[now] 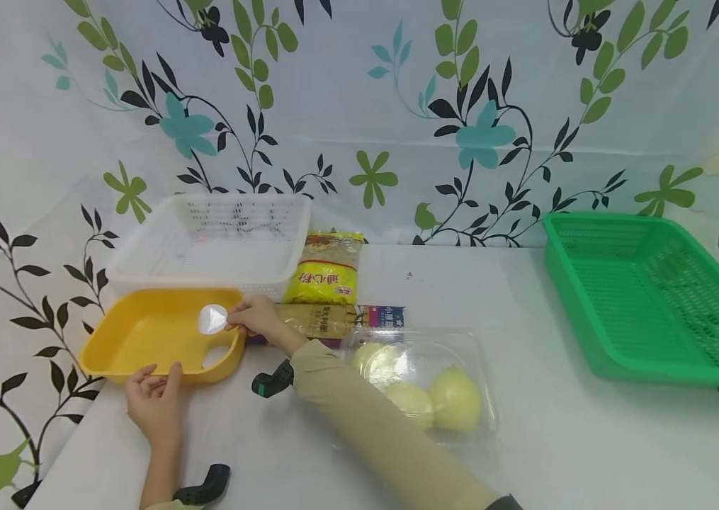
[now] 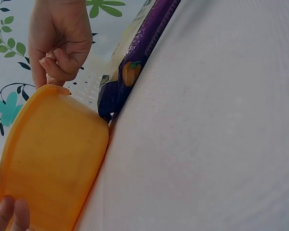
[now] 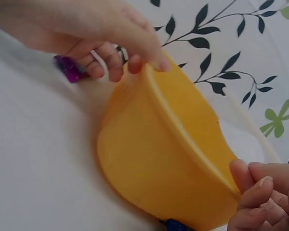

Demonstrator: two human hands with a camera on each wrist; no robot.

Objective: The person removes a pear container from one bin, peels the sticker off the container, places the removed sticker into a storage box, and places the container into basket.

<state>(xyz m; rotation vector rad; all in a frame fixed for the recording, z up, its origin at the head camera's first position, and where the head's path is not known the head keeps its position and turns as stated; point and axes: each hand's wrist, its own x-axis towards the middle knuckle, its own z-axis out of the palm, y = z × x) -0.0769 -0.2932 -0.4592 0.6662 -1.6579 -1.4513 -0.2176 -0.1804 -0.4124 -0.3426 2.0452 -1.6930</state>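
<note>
A yellow plastic basin (image 1: 142, 333) stands at the left of the table. My left hand (image 1: 156, 404) grips its near rim, thumb over the edge and fingers against the outer wall (image 2: 53, 154). Above the basin's right end, my right hand (image 1: 263, 322) pinches a white spoon (image 1: 212, 319), its rounded bowl pointing left; the handle is hidden in the fingers. In the right wrist view the white spoon (image 3: 241, 139) shows behind the right hand (image 3: 265, 197). Another white rounded piece (image 1: 214, 356) lies inside the basin near the right wall.
Behind the basin stands a white basket (image 1: 206, 262), with a yellow pasta bag (image 1: 327, 273) beside it. A long noodle packet (image 1: 321, 320) lies behind the right forearm. A clear box (image 1: 480, 354) of pale green round fruits (image 1: 455, 398) sits mid-table; a green basket (image 1: 589, 319) stands right.
</note>
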